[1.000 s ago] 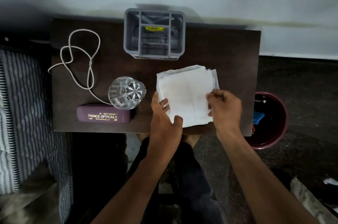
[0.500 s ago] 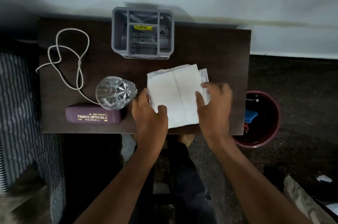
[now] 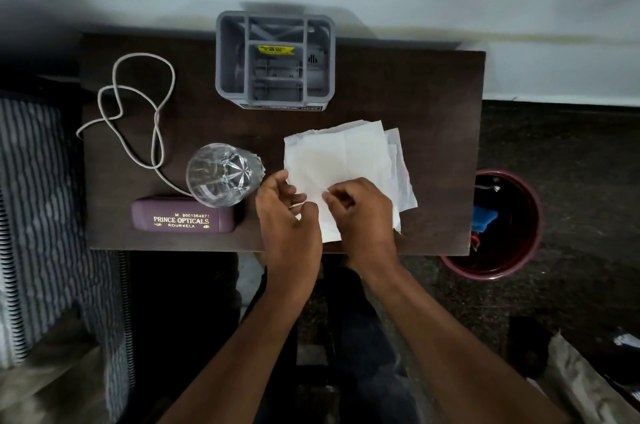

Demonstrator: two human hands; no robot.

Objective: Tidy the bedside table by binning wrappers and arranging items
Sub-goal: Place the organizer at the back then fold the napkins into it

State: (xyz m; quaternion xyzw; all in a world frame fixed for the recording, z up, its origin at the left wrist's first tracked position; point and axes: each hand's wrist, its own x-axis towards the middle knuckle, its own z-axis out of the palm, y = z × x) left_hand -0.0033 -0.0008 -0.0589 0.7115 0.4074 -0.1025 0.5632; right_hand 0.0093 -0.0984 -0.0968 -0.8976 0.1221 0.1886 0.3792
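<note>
While both hands work at the near edge of the table (image 3: 433, 84), the step in hand looks like squaring up the tissues (image 3: 341, 160), a loose stack of white sheets lying right of centre, between the glass (image 3: 221, 174) and the table's right edge. The left hand (image 3: 287, 216) has its fingers curled and seems to pinch the stack's near-left corner between thumb and forefinger; the right hand (image 3: 360, 212) rests on the sheets with fingers bent, apparently nipping a fold near the middle, though the exact grip is hard to tell. Several sheets fan out unevenly on the right side, so the next move probably calls for drawing those edges in line, then setting the stack by the organiser (image 3: 275, 60) at the far edge. The case (image 3: 183, 220) and cord (image 3: 138, 112) lie toward the left side; the bin (image 3: 533, 216) stands on the floor off the right edge. Compared with 0.5 s ago, the 2 hands have closed in toward each other: the right has left the stack's right edge for its middle.
</note>
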